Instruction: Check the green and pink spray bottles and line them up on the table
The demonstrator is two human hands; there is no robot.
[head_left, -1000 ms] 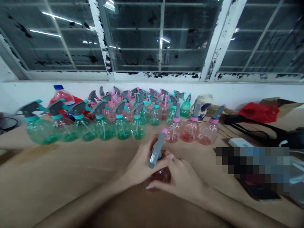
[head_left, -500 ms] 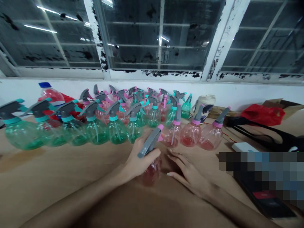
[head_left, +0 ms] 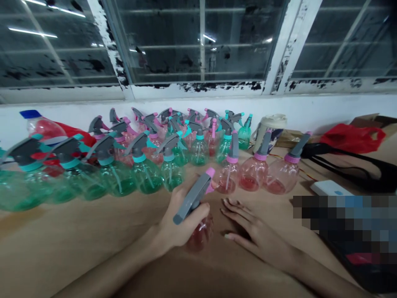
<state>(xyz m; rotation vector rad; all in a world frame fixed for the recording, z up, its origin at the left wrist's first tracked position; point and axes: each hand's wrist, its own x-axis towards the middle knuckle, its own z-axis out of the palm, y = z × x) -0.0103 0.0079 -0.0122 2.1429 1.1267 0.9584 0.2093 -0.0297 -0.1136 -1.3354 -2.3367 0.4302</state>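
My left hand (head_left: 182, 215) is wrapped round the neck of a pink spray bottle (head_left: 201, 236) with a grey and pink trigger head. The bottle is on or just over the table; I cannot tell which. My right hand (head_left: 251, 227) rests palm down to its right, fingers spread, apart from the bottle. Just beyond my hands stand three pink spray bottles (head_left: 252, 176). A row of green spray bottles (head_left: 147, 178) with grey and turquoise heads runs off to the left. My fingers hide the held bottle's neck.
More pink and green spray bottles crowd behind, near the wall. A large blue-capped bottle (head_left: 43, 128) stands at the back left. To the right are a whitish container (head_left: 274, 122), a red plastic bag (head_left: 353, 138), black straps (head_left: 366, 165) and a white box (head_left: 330, 188). Windows line the far wall.
The view has shifted slightly and moved closer, so the row of green bottles sits further left. My left hand still grips the pink bottle, and my right hand stays flat beside it.
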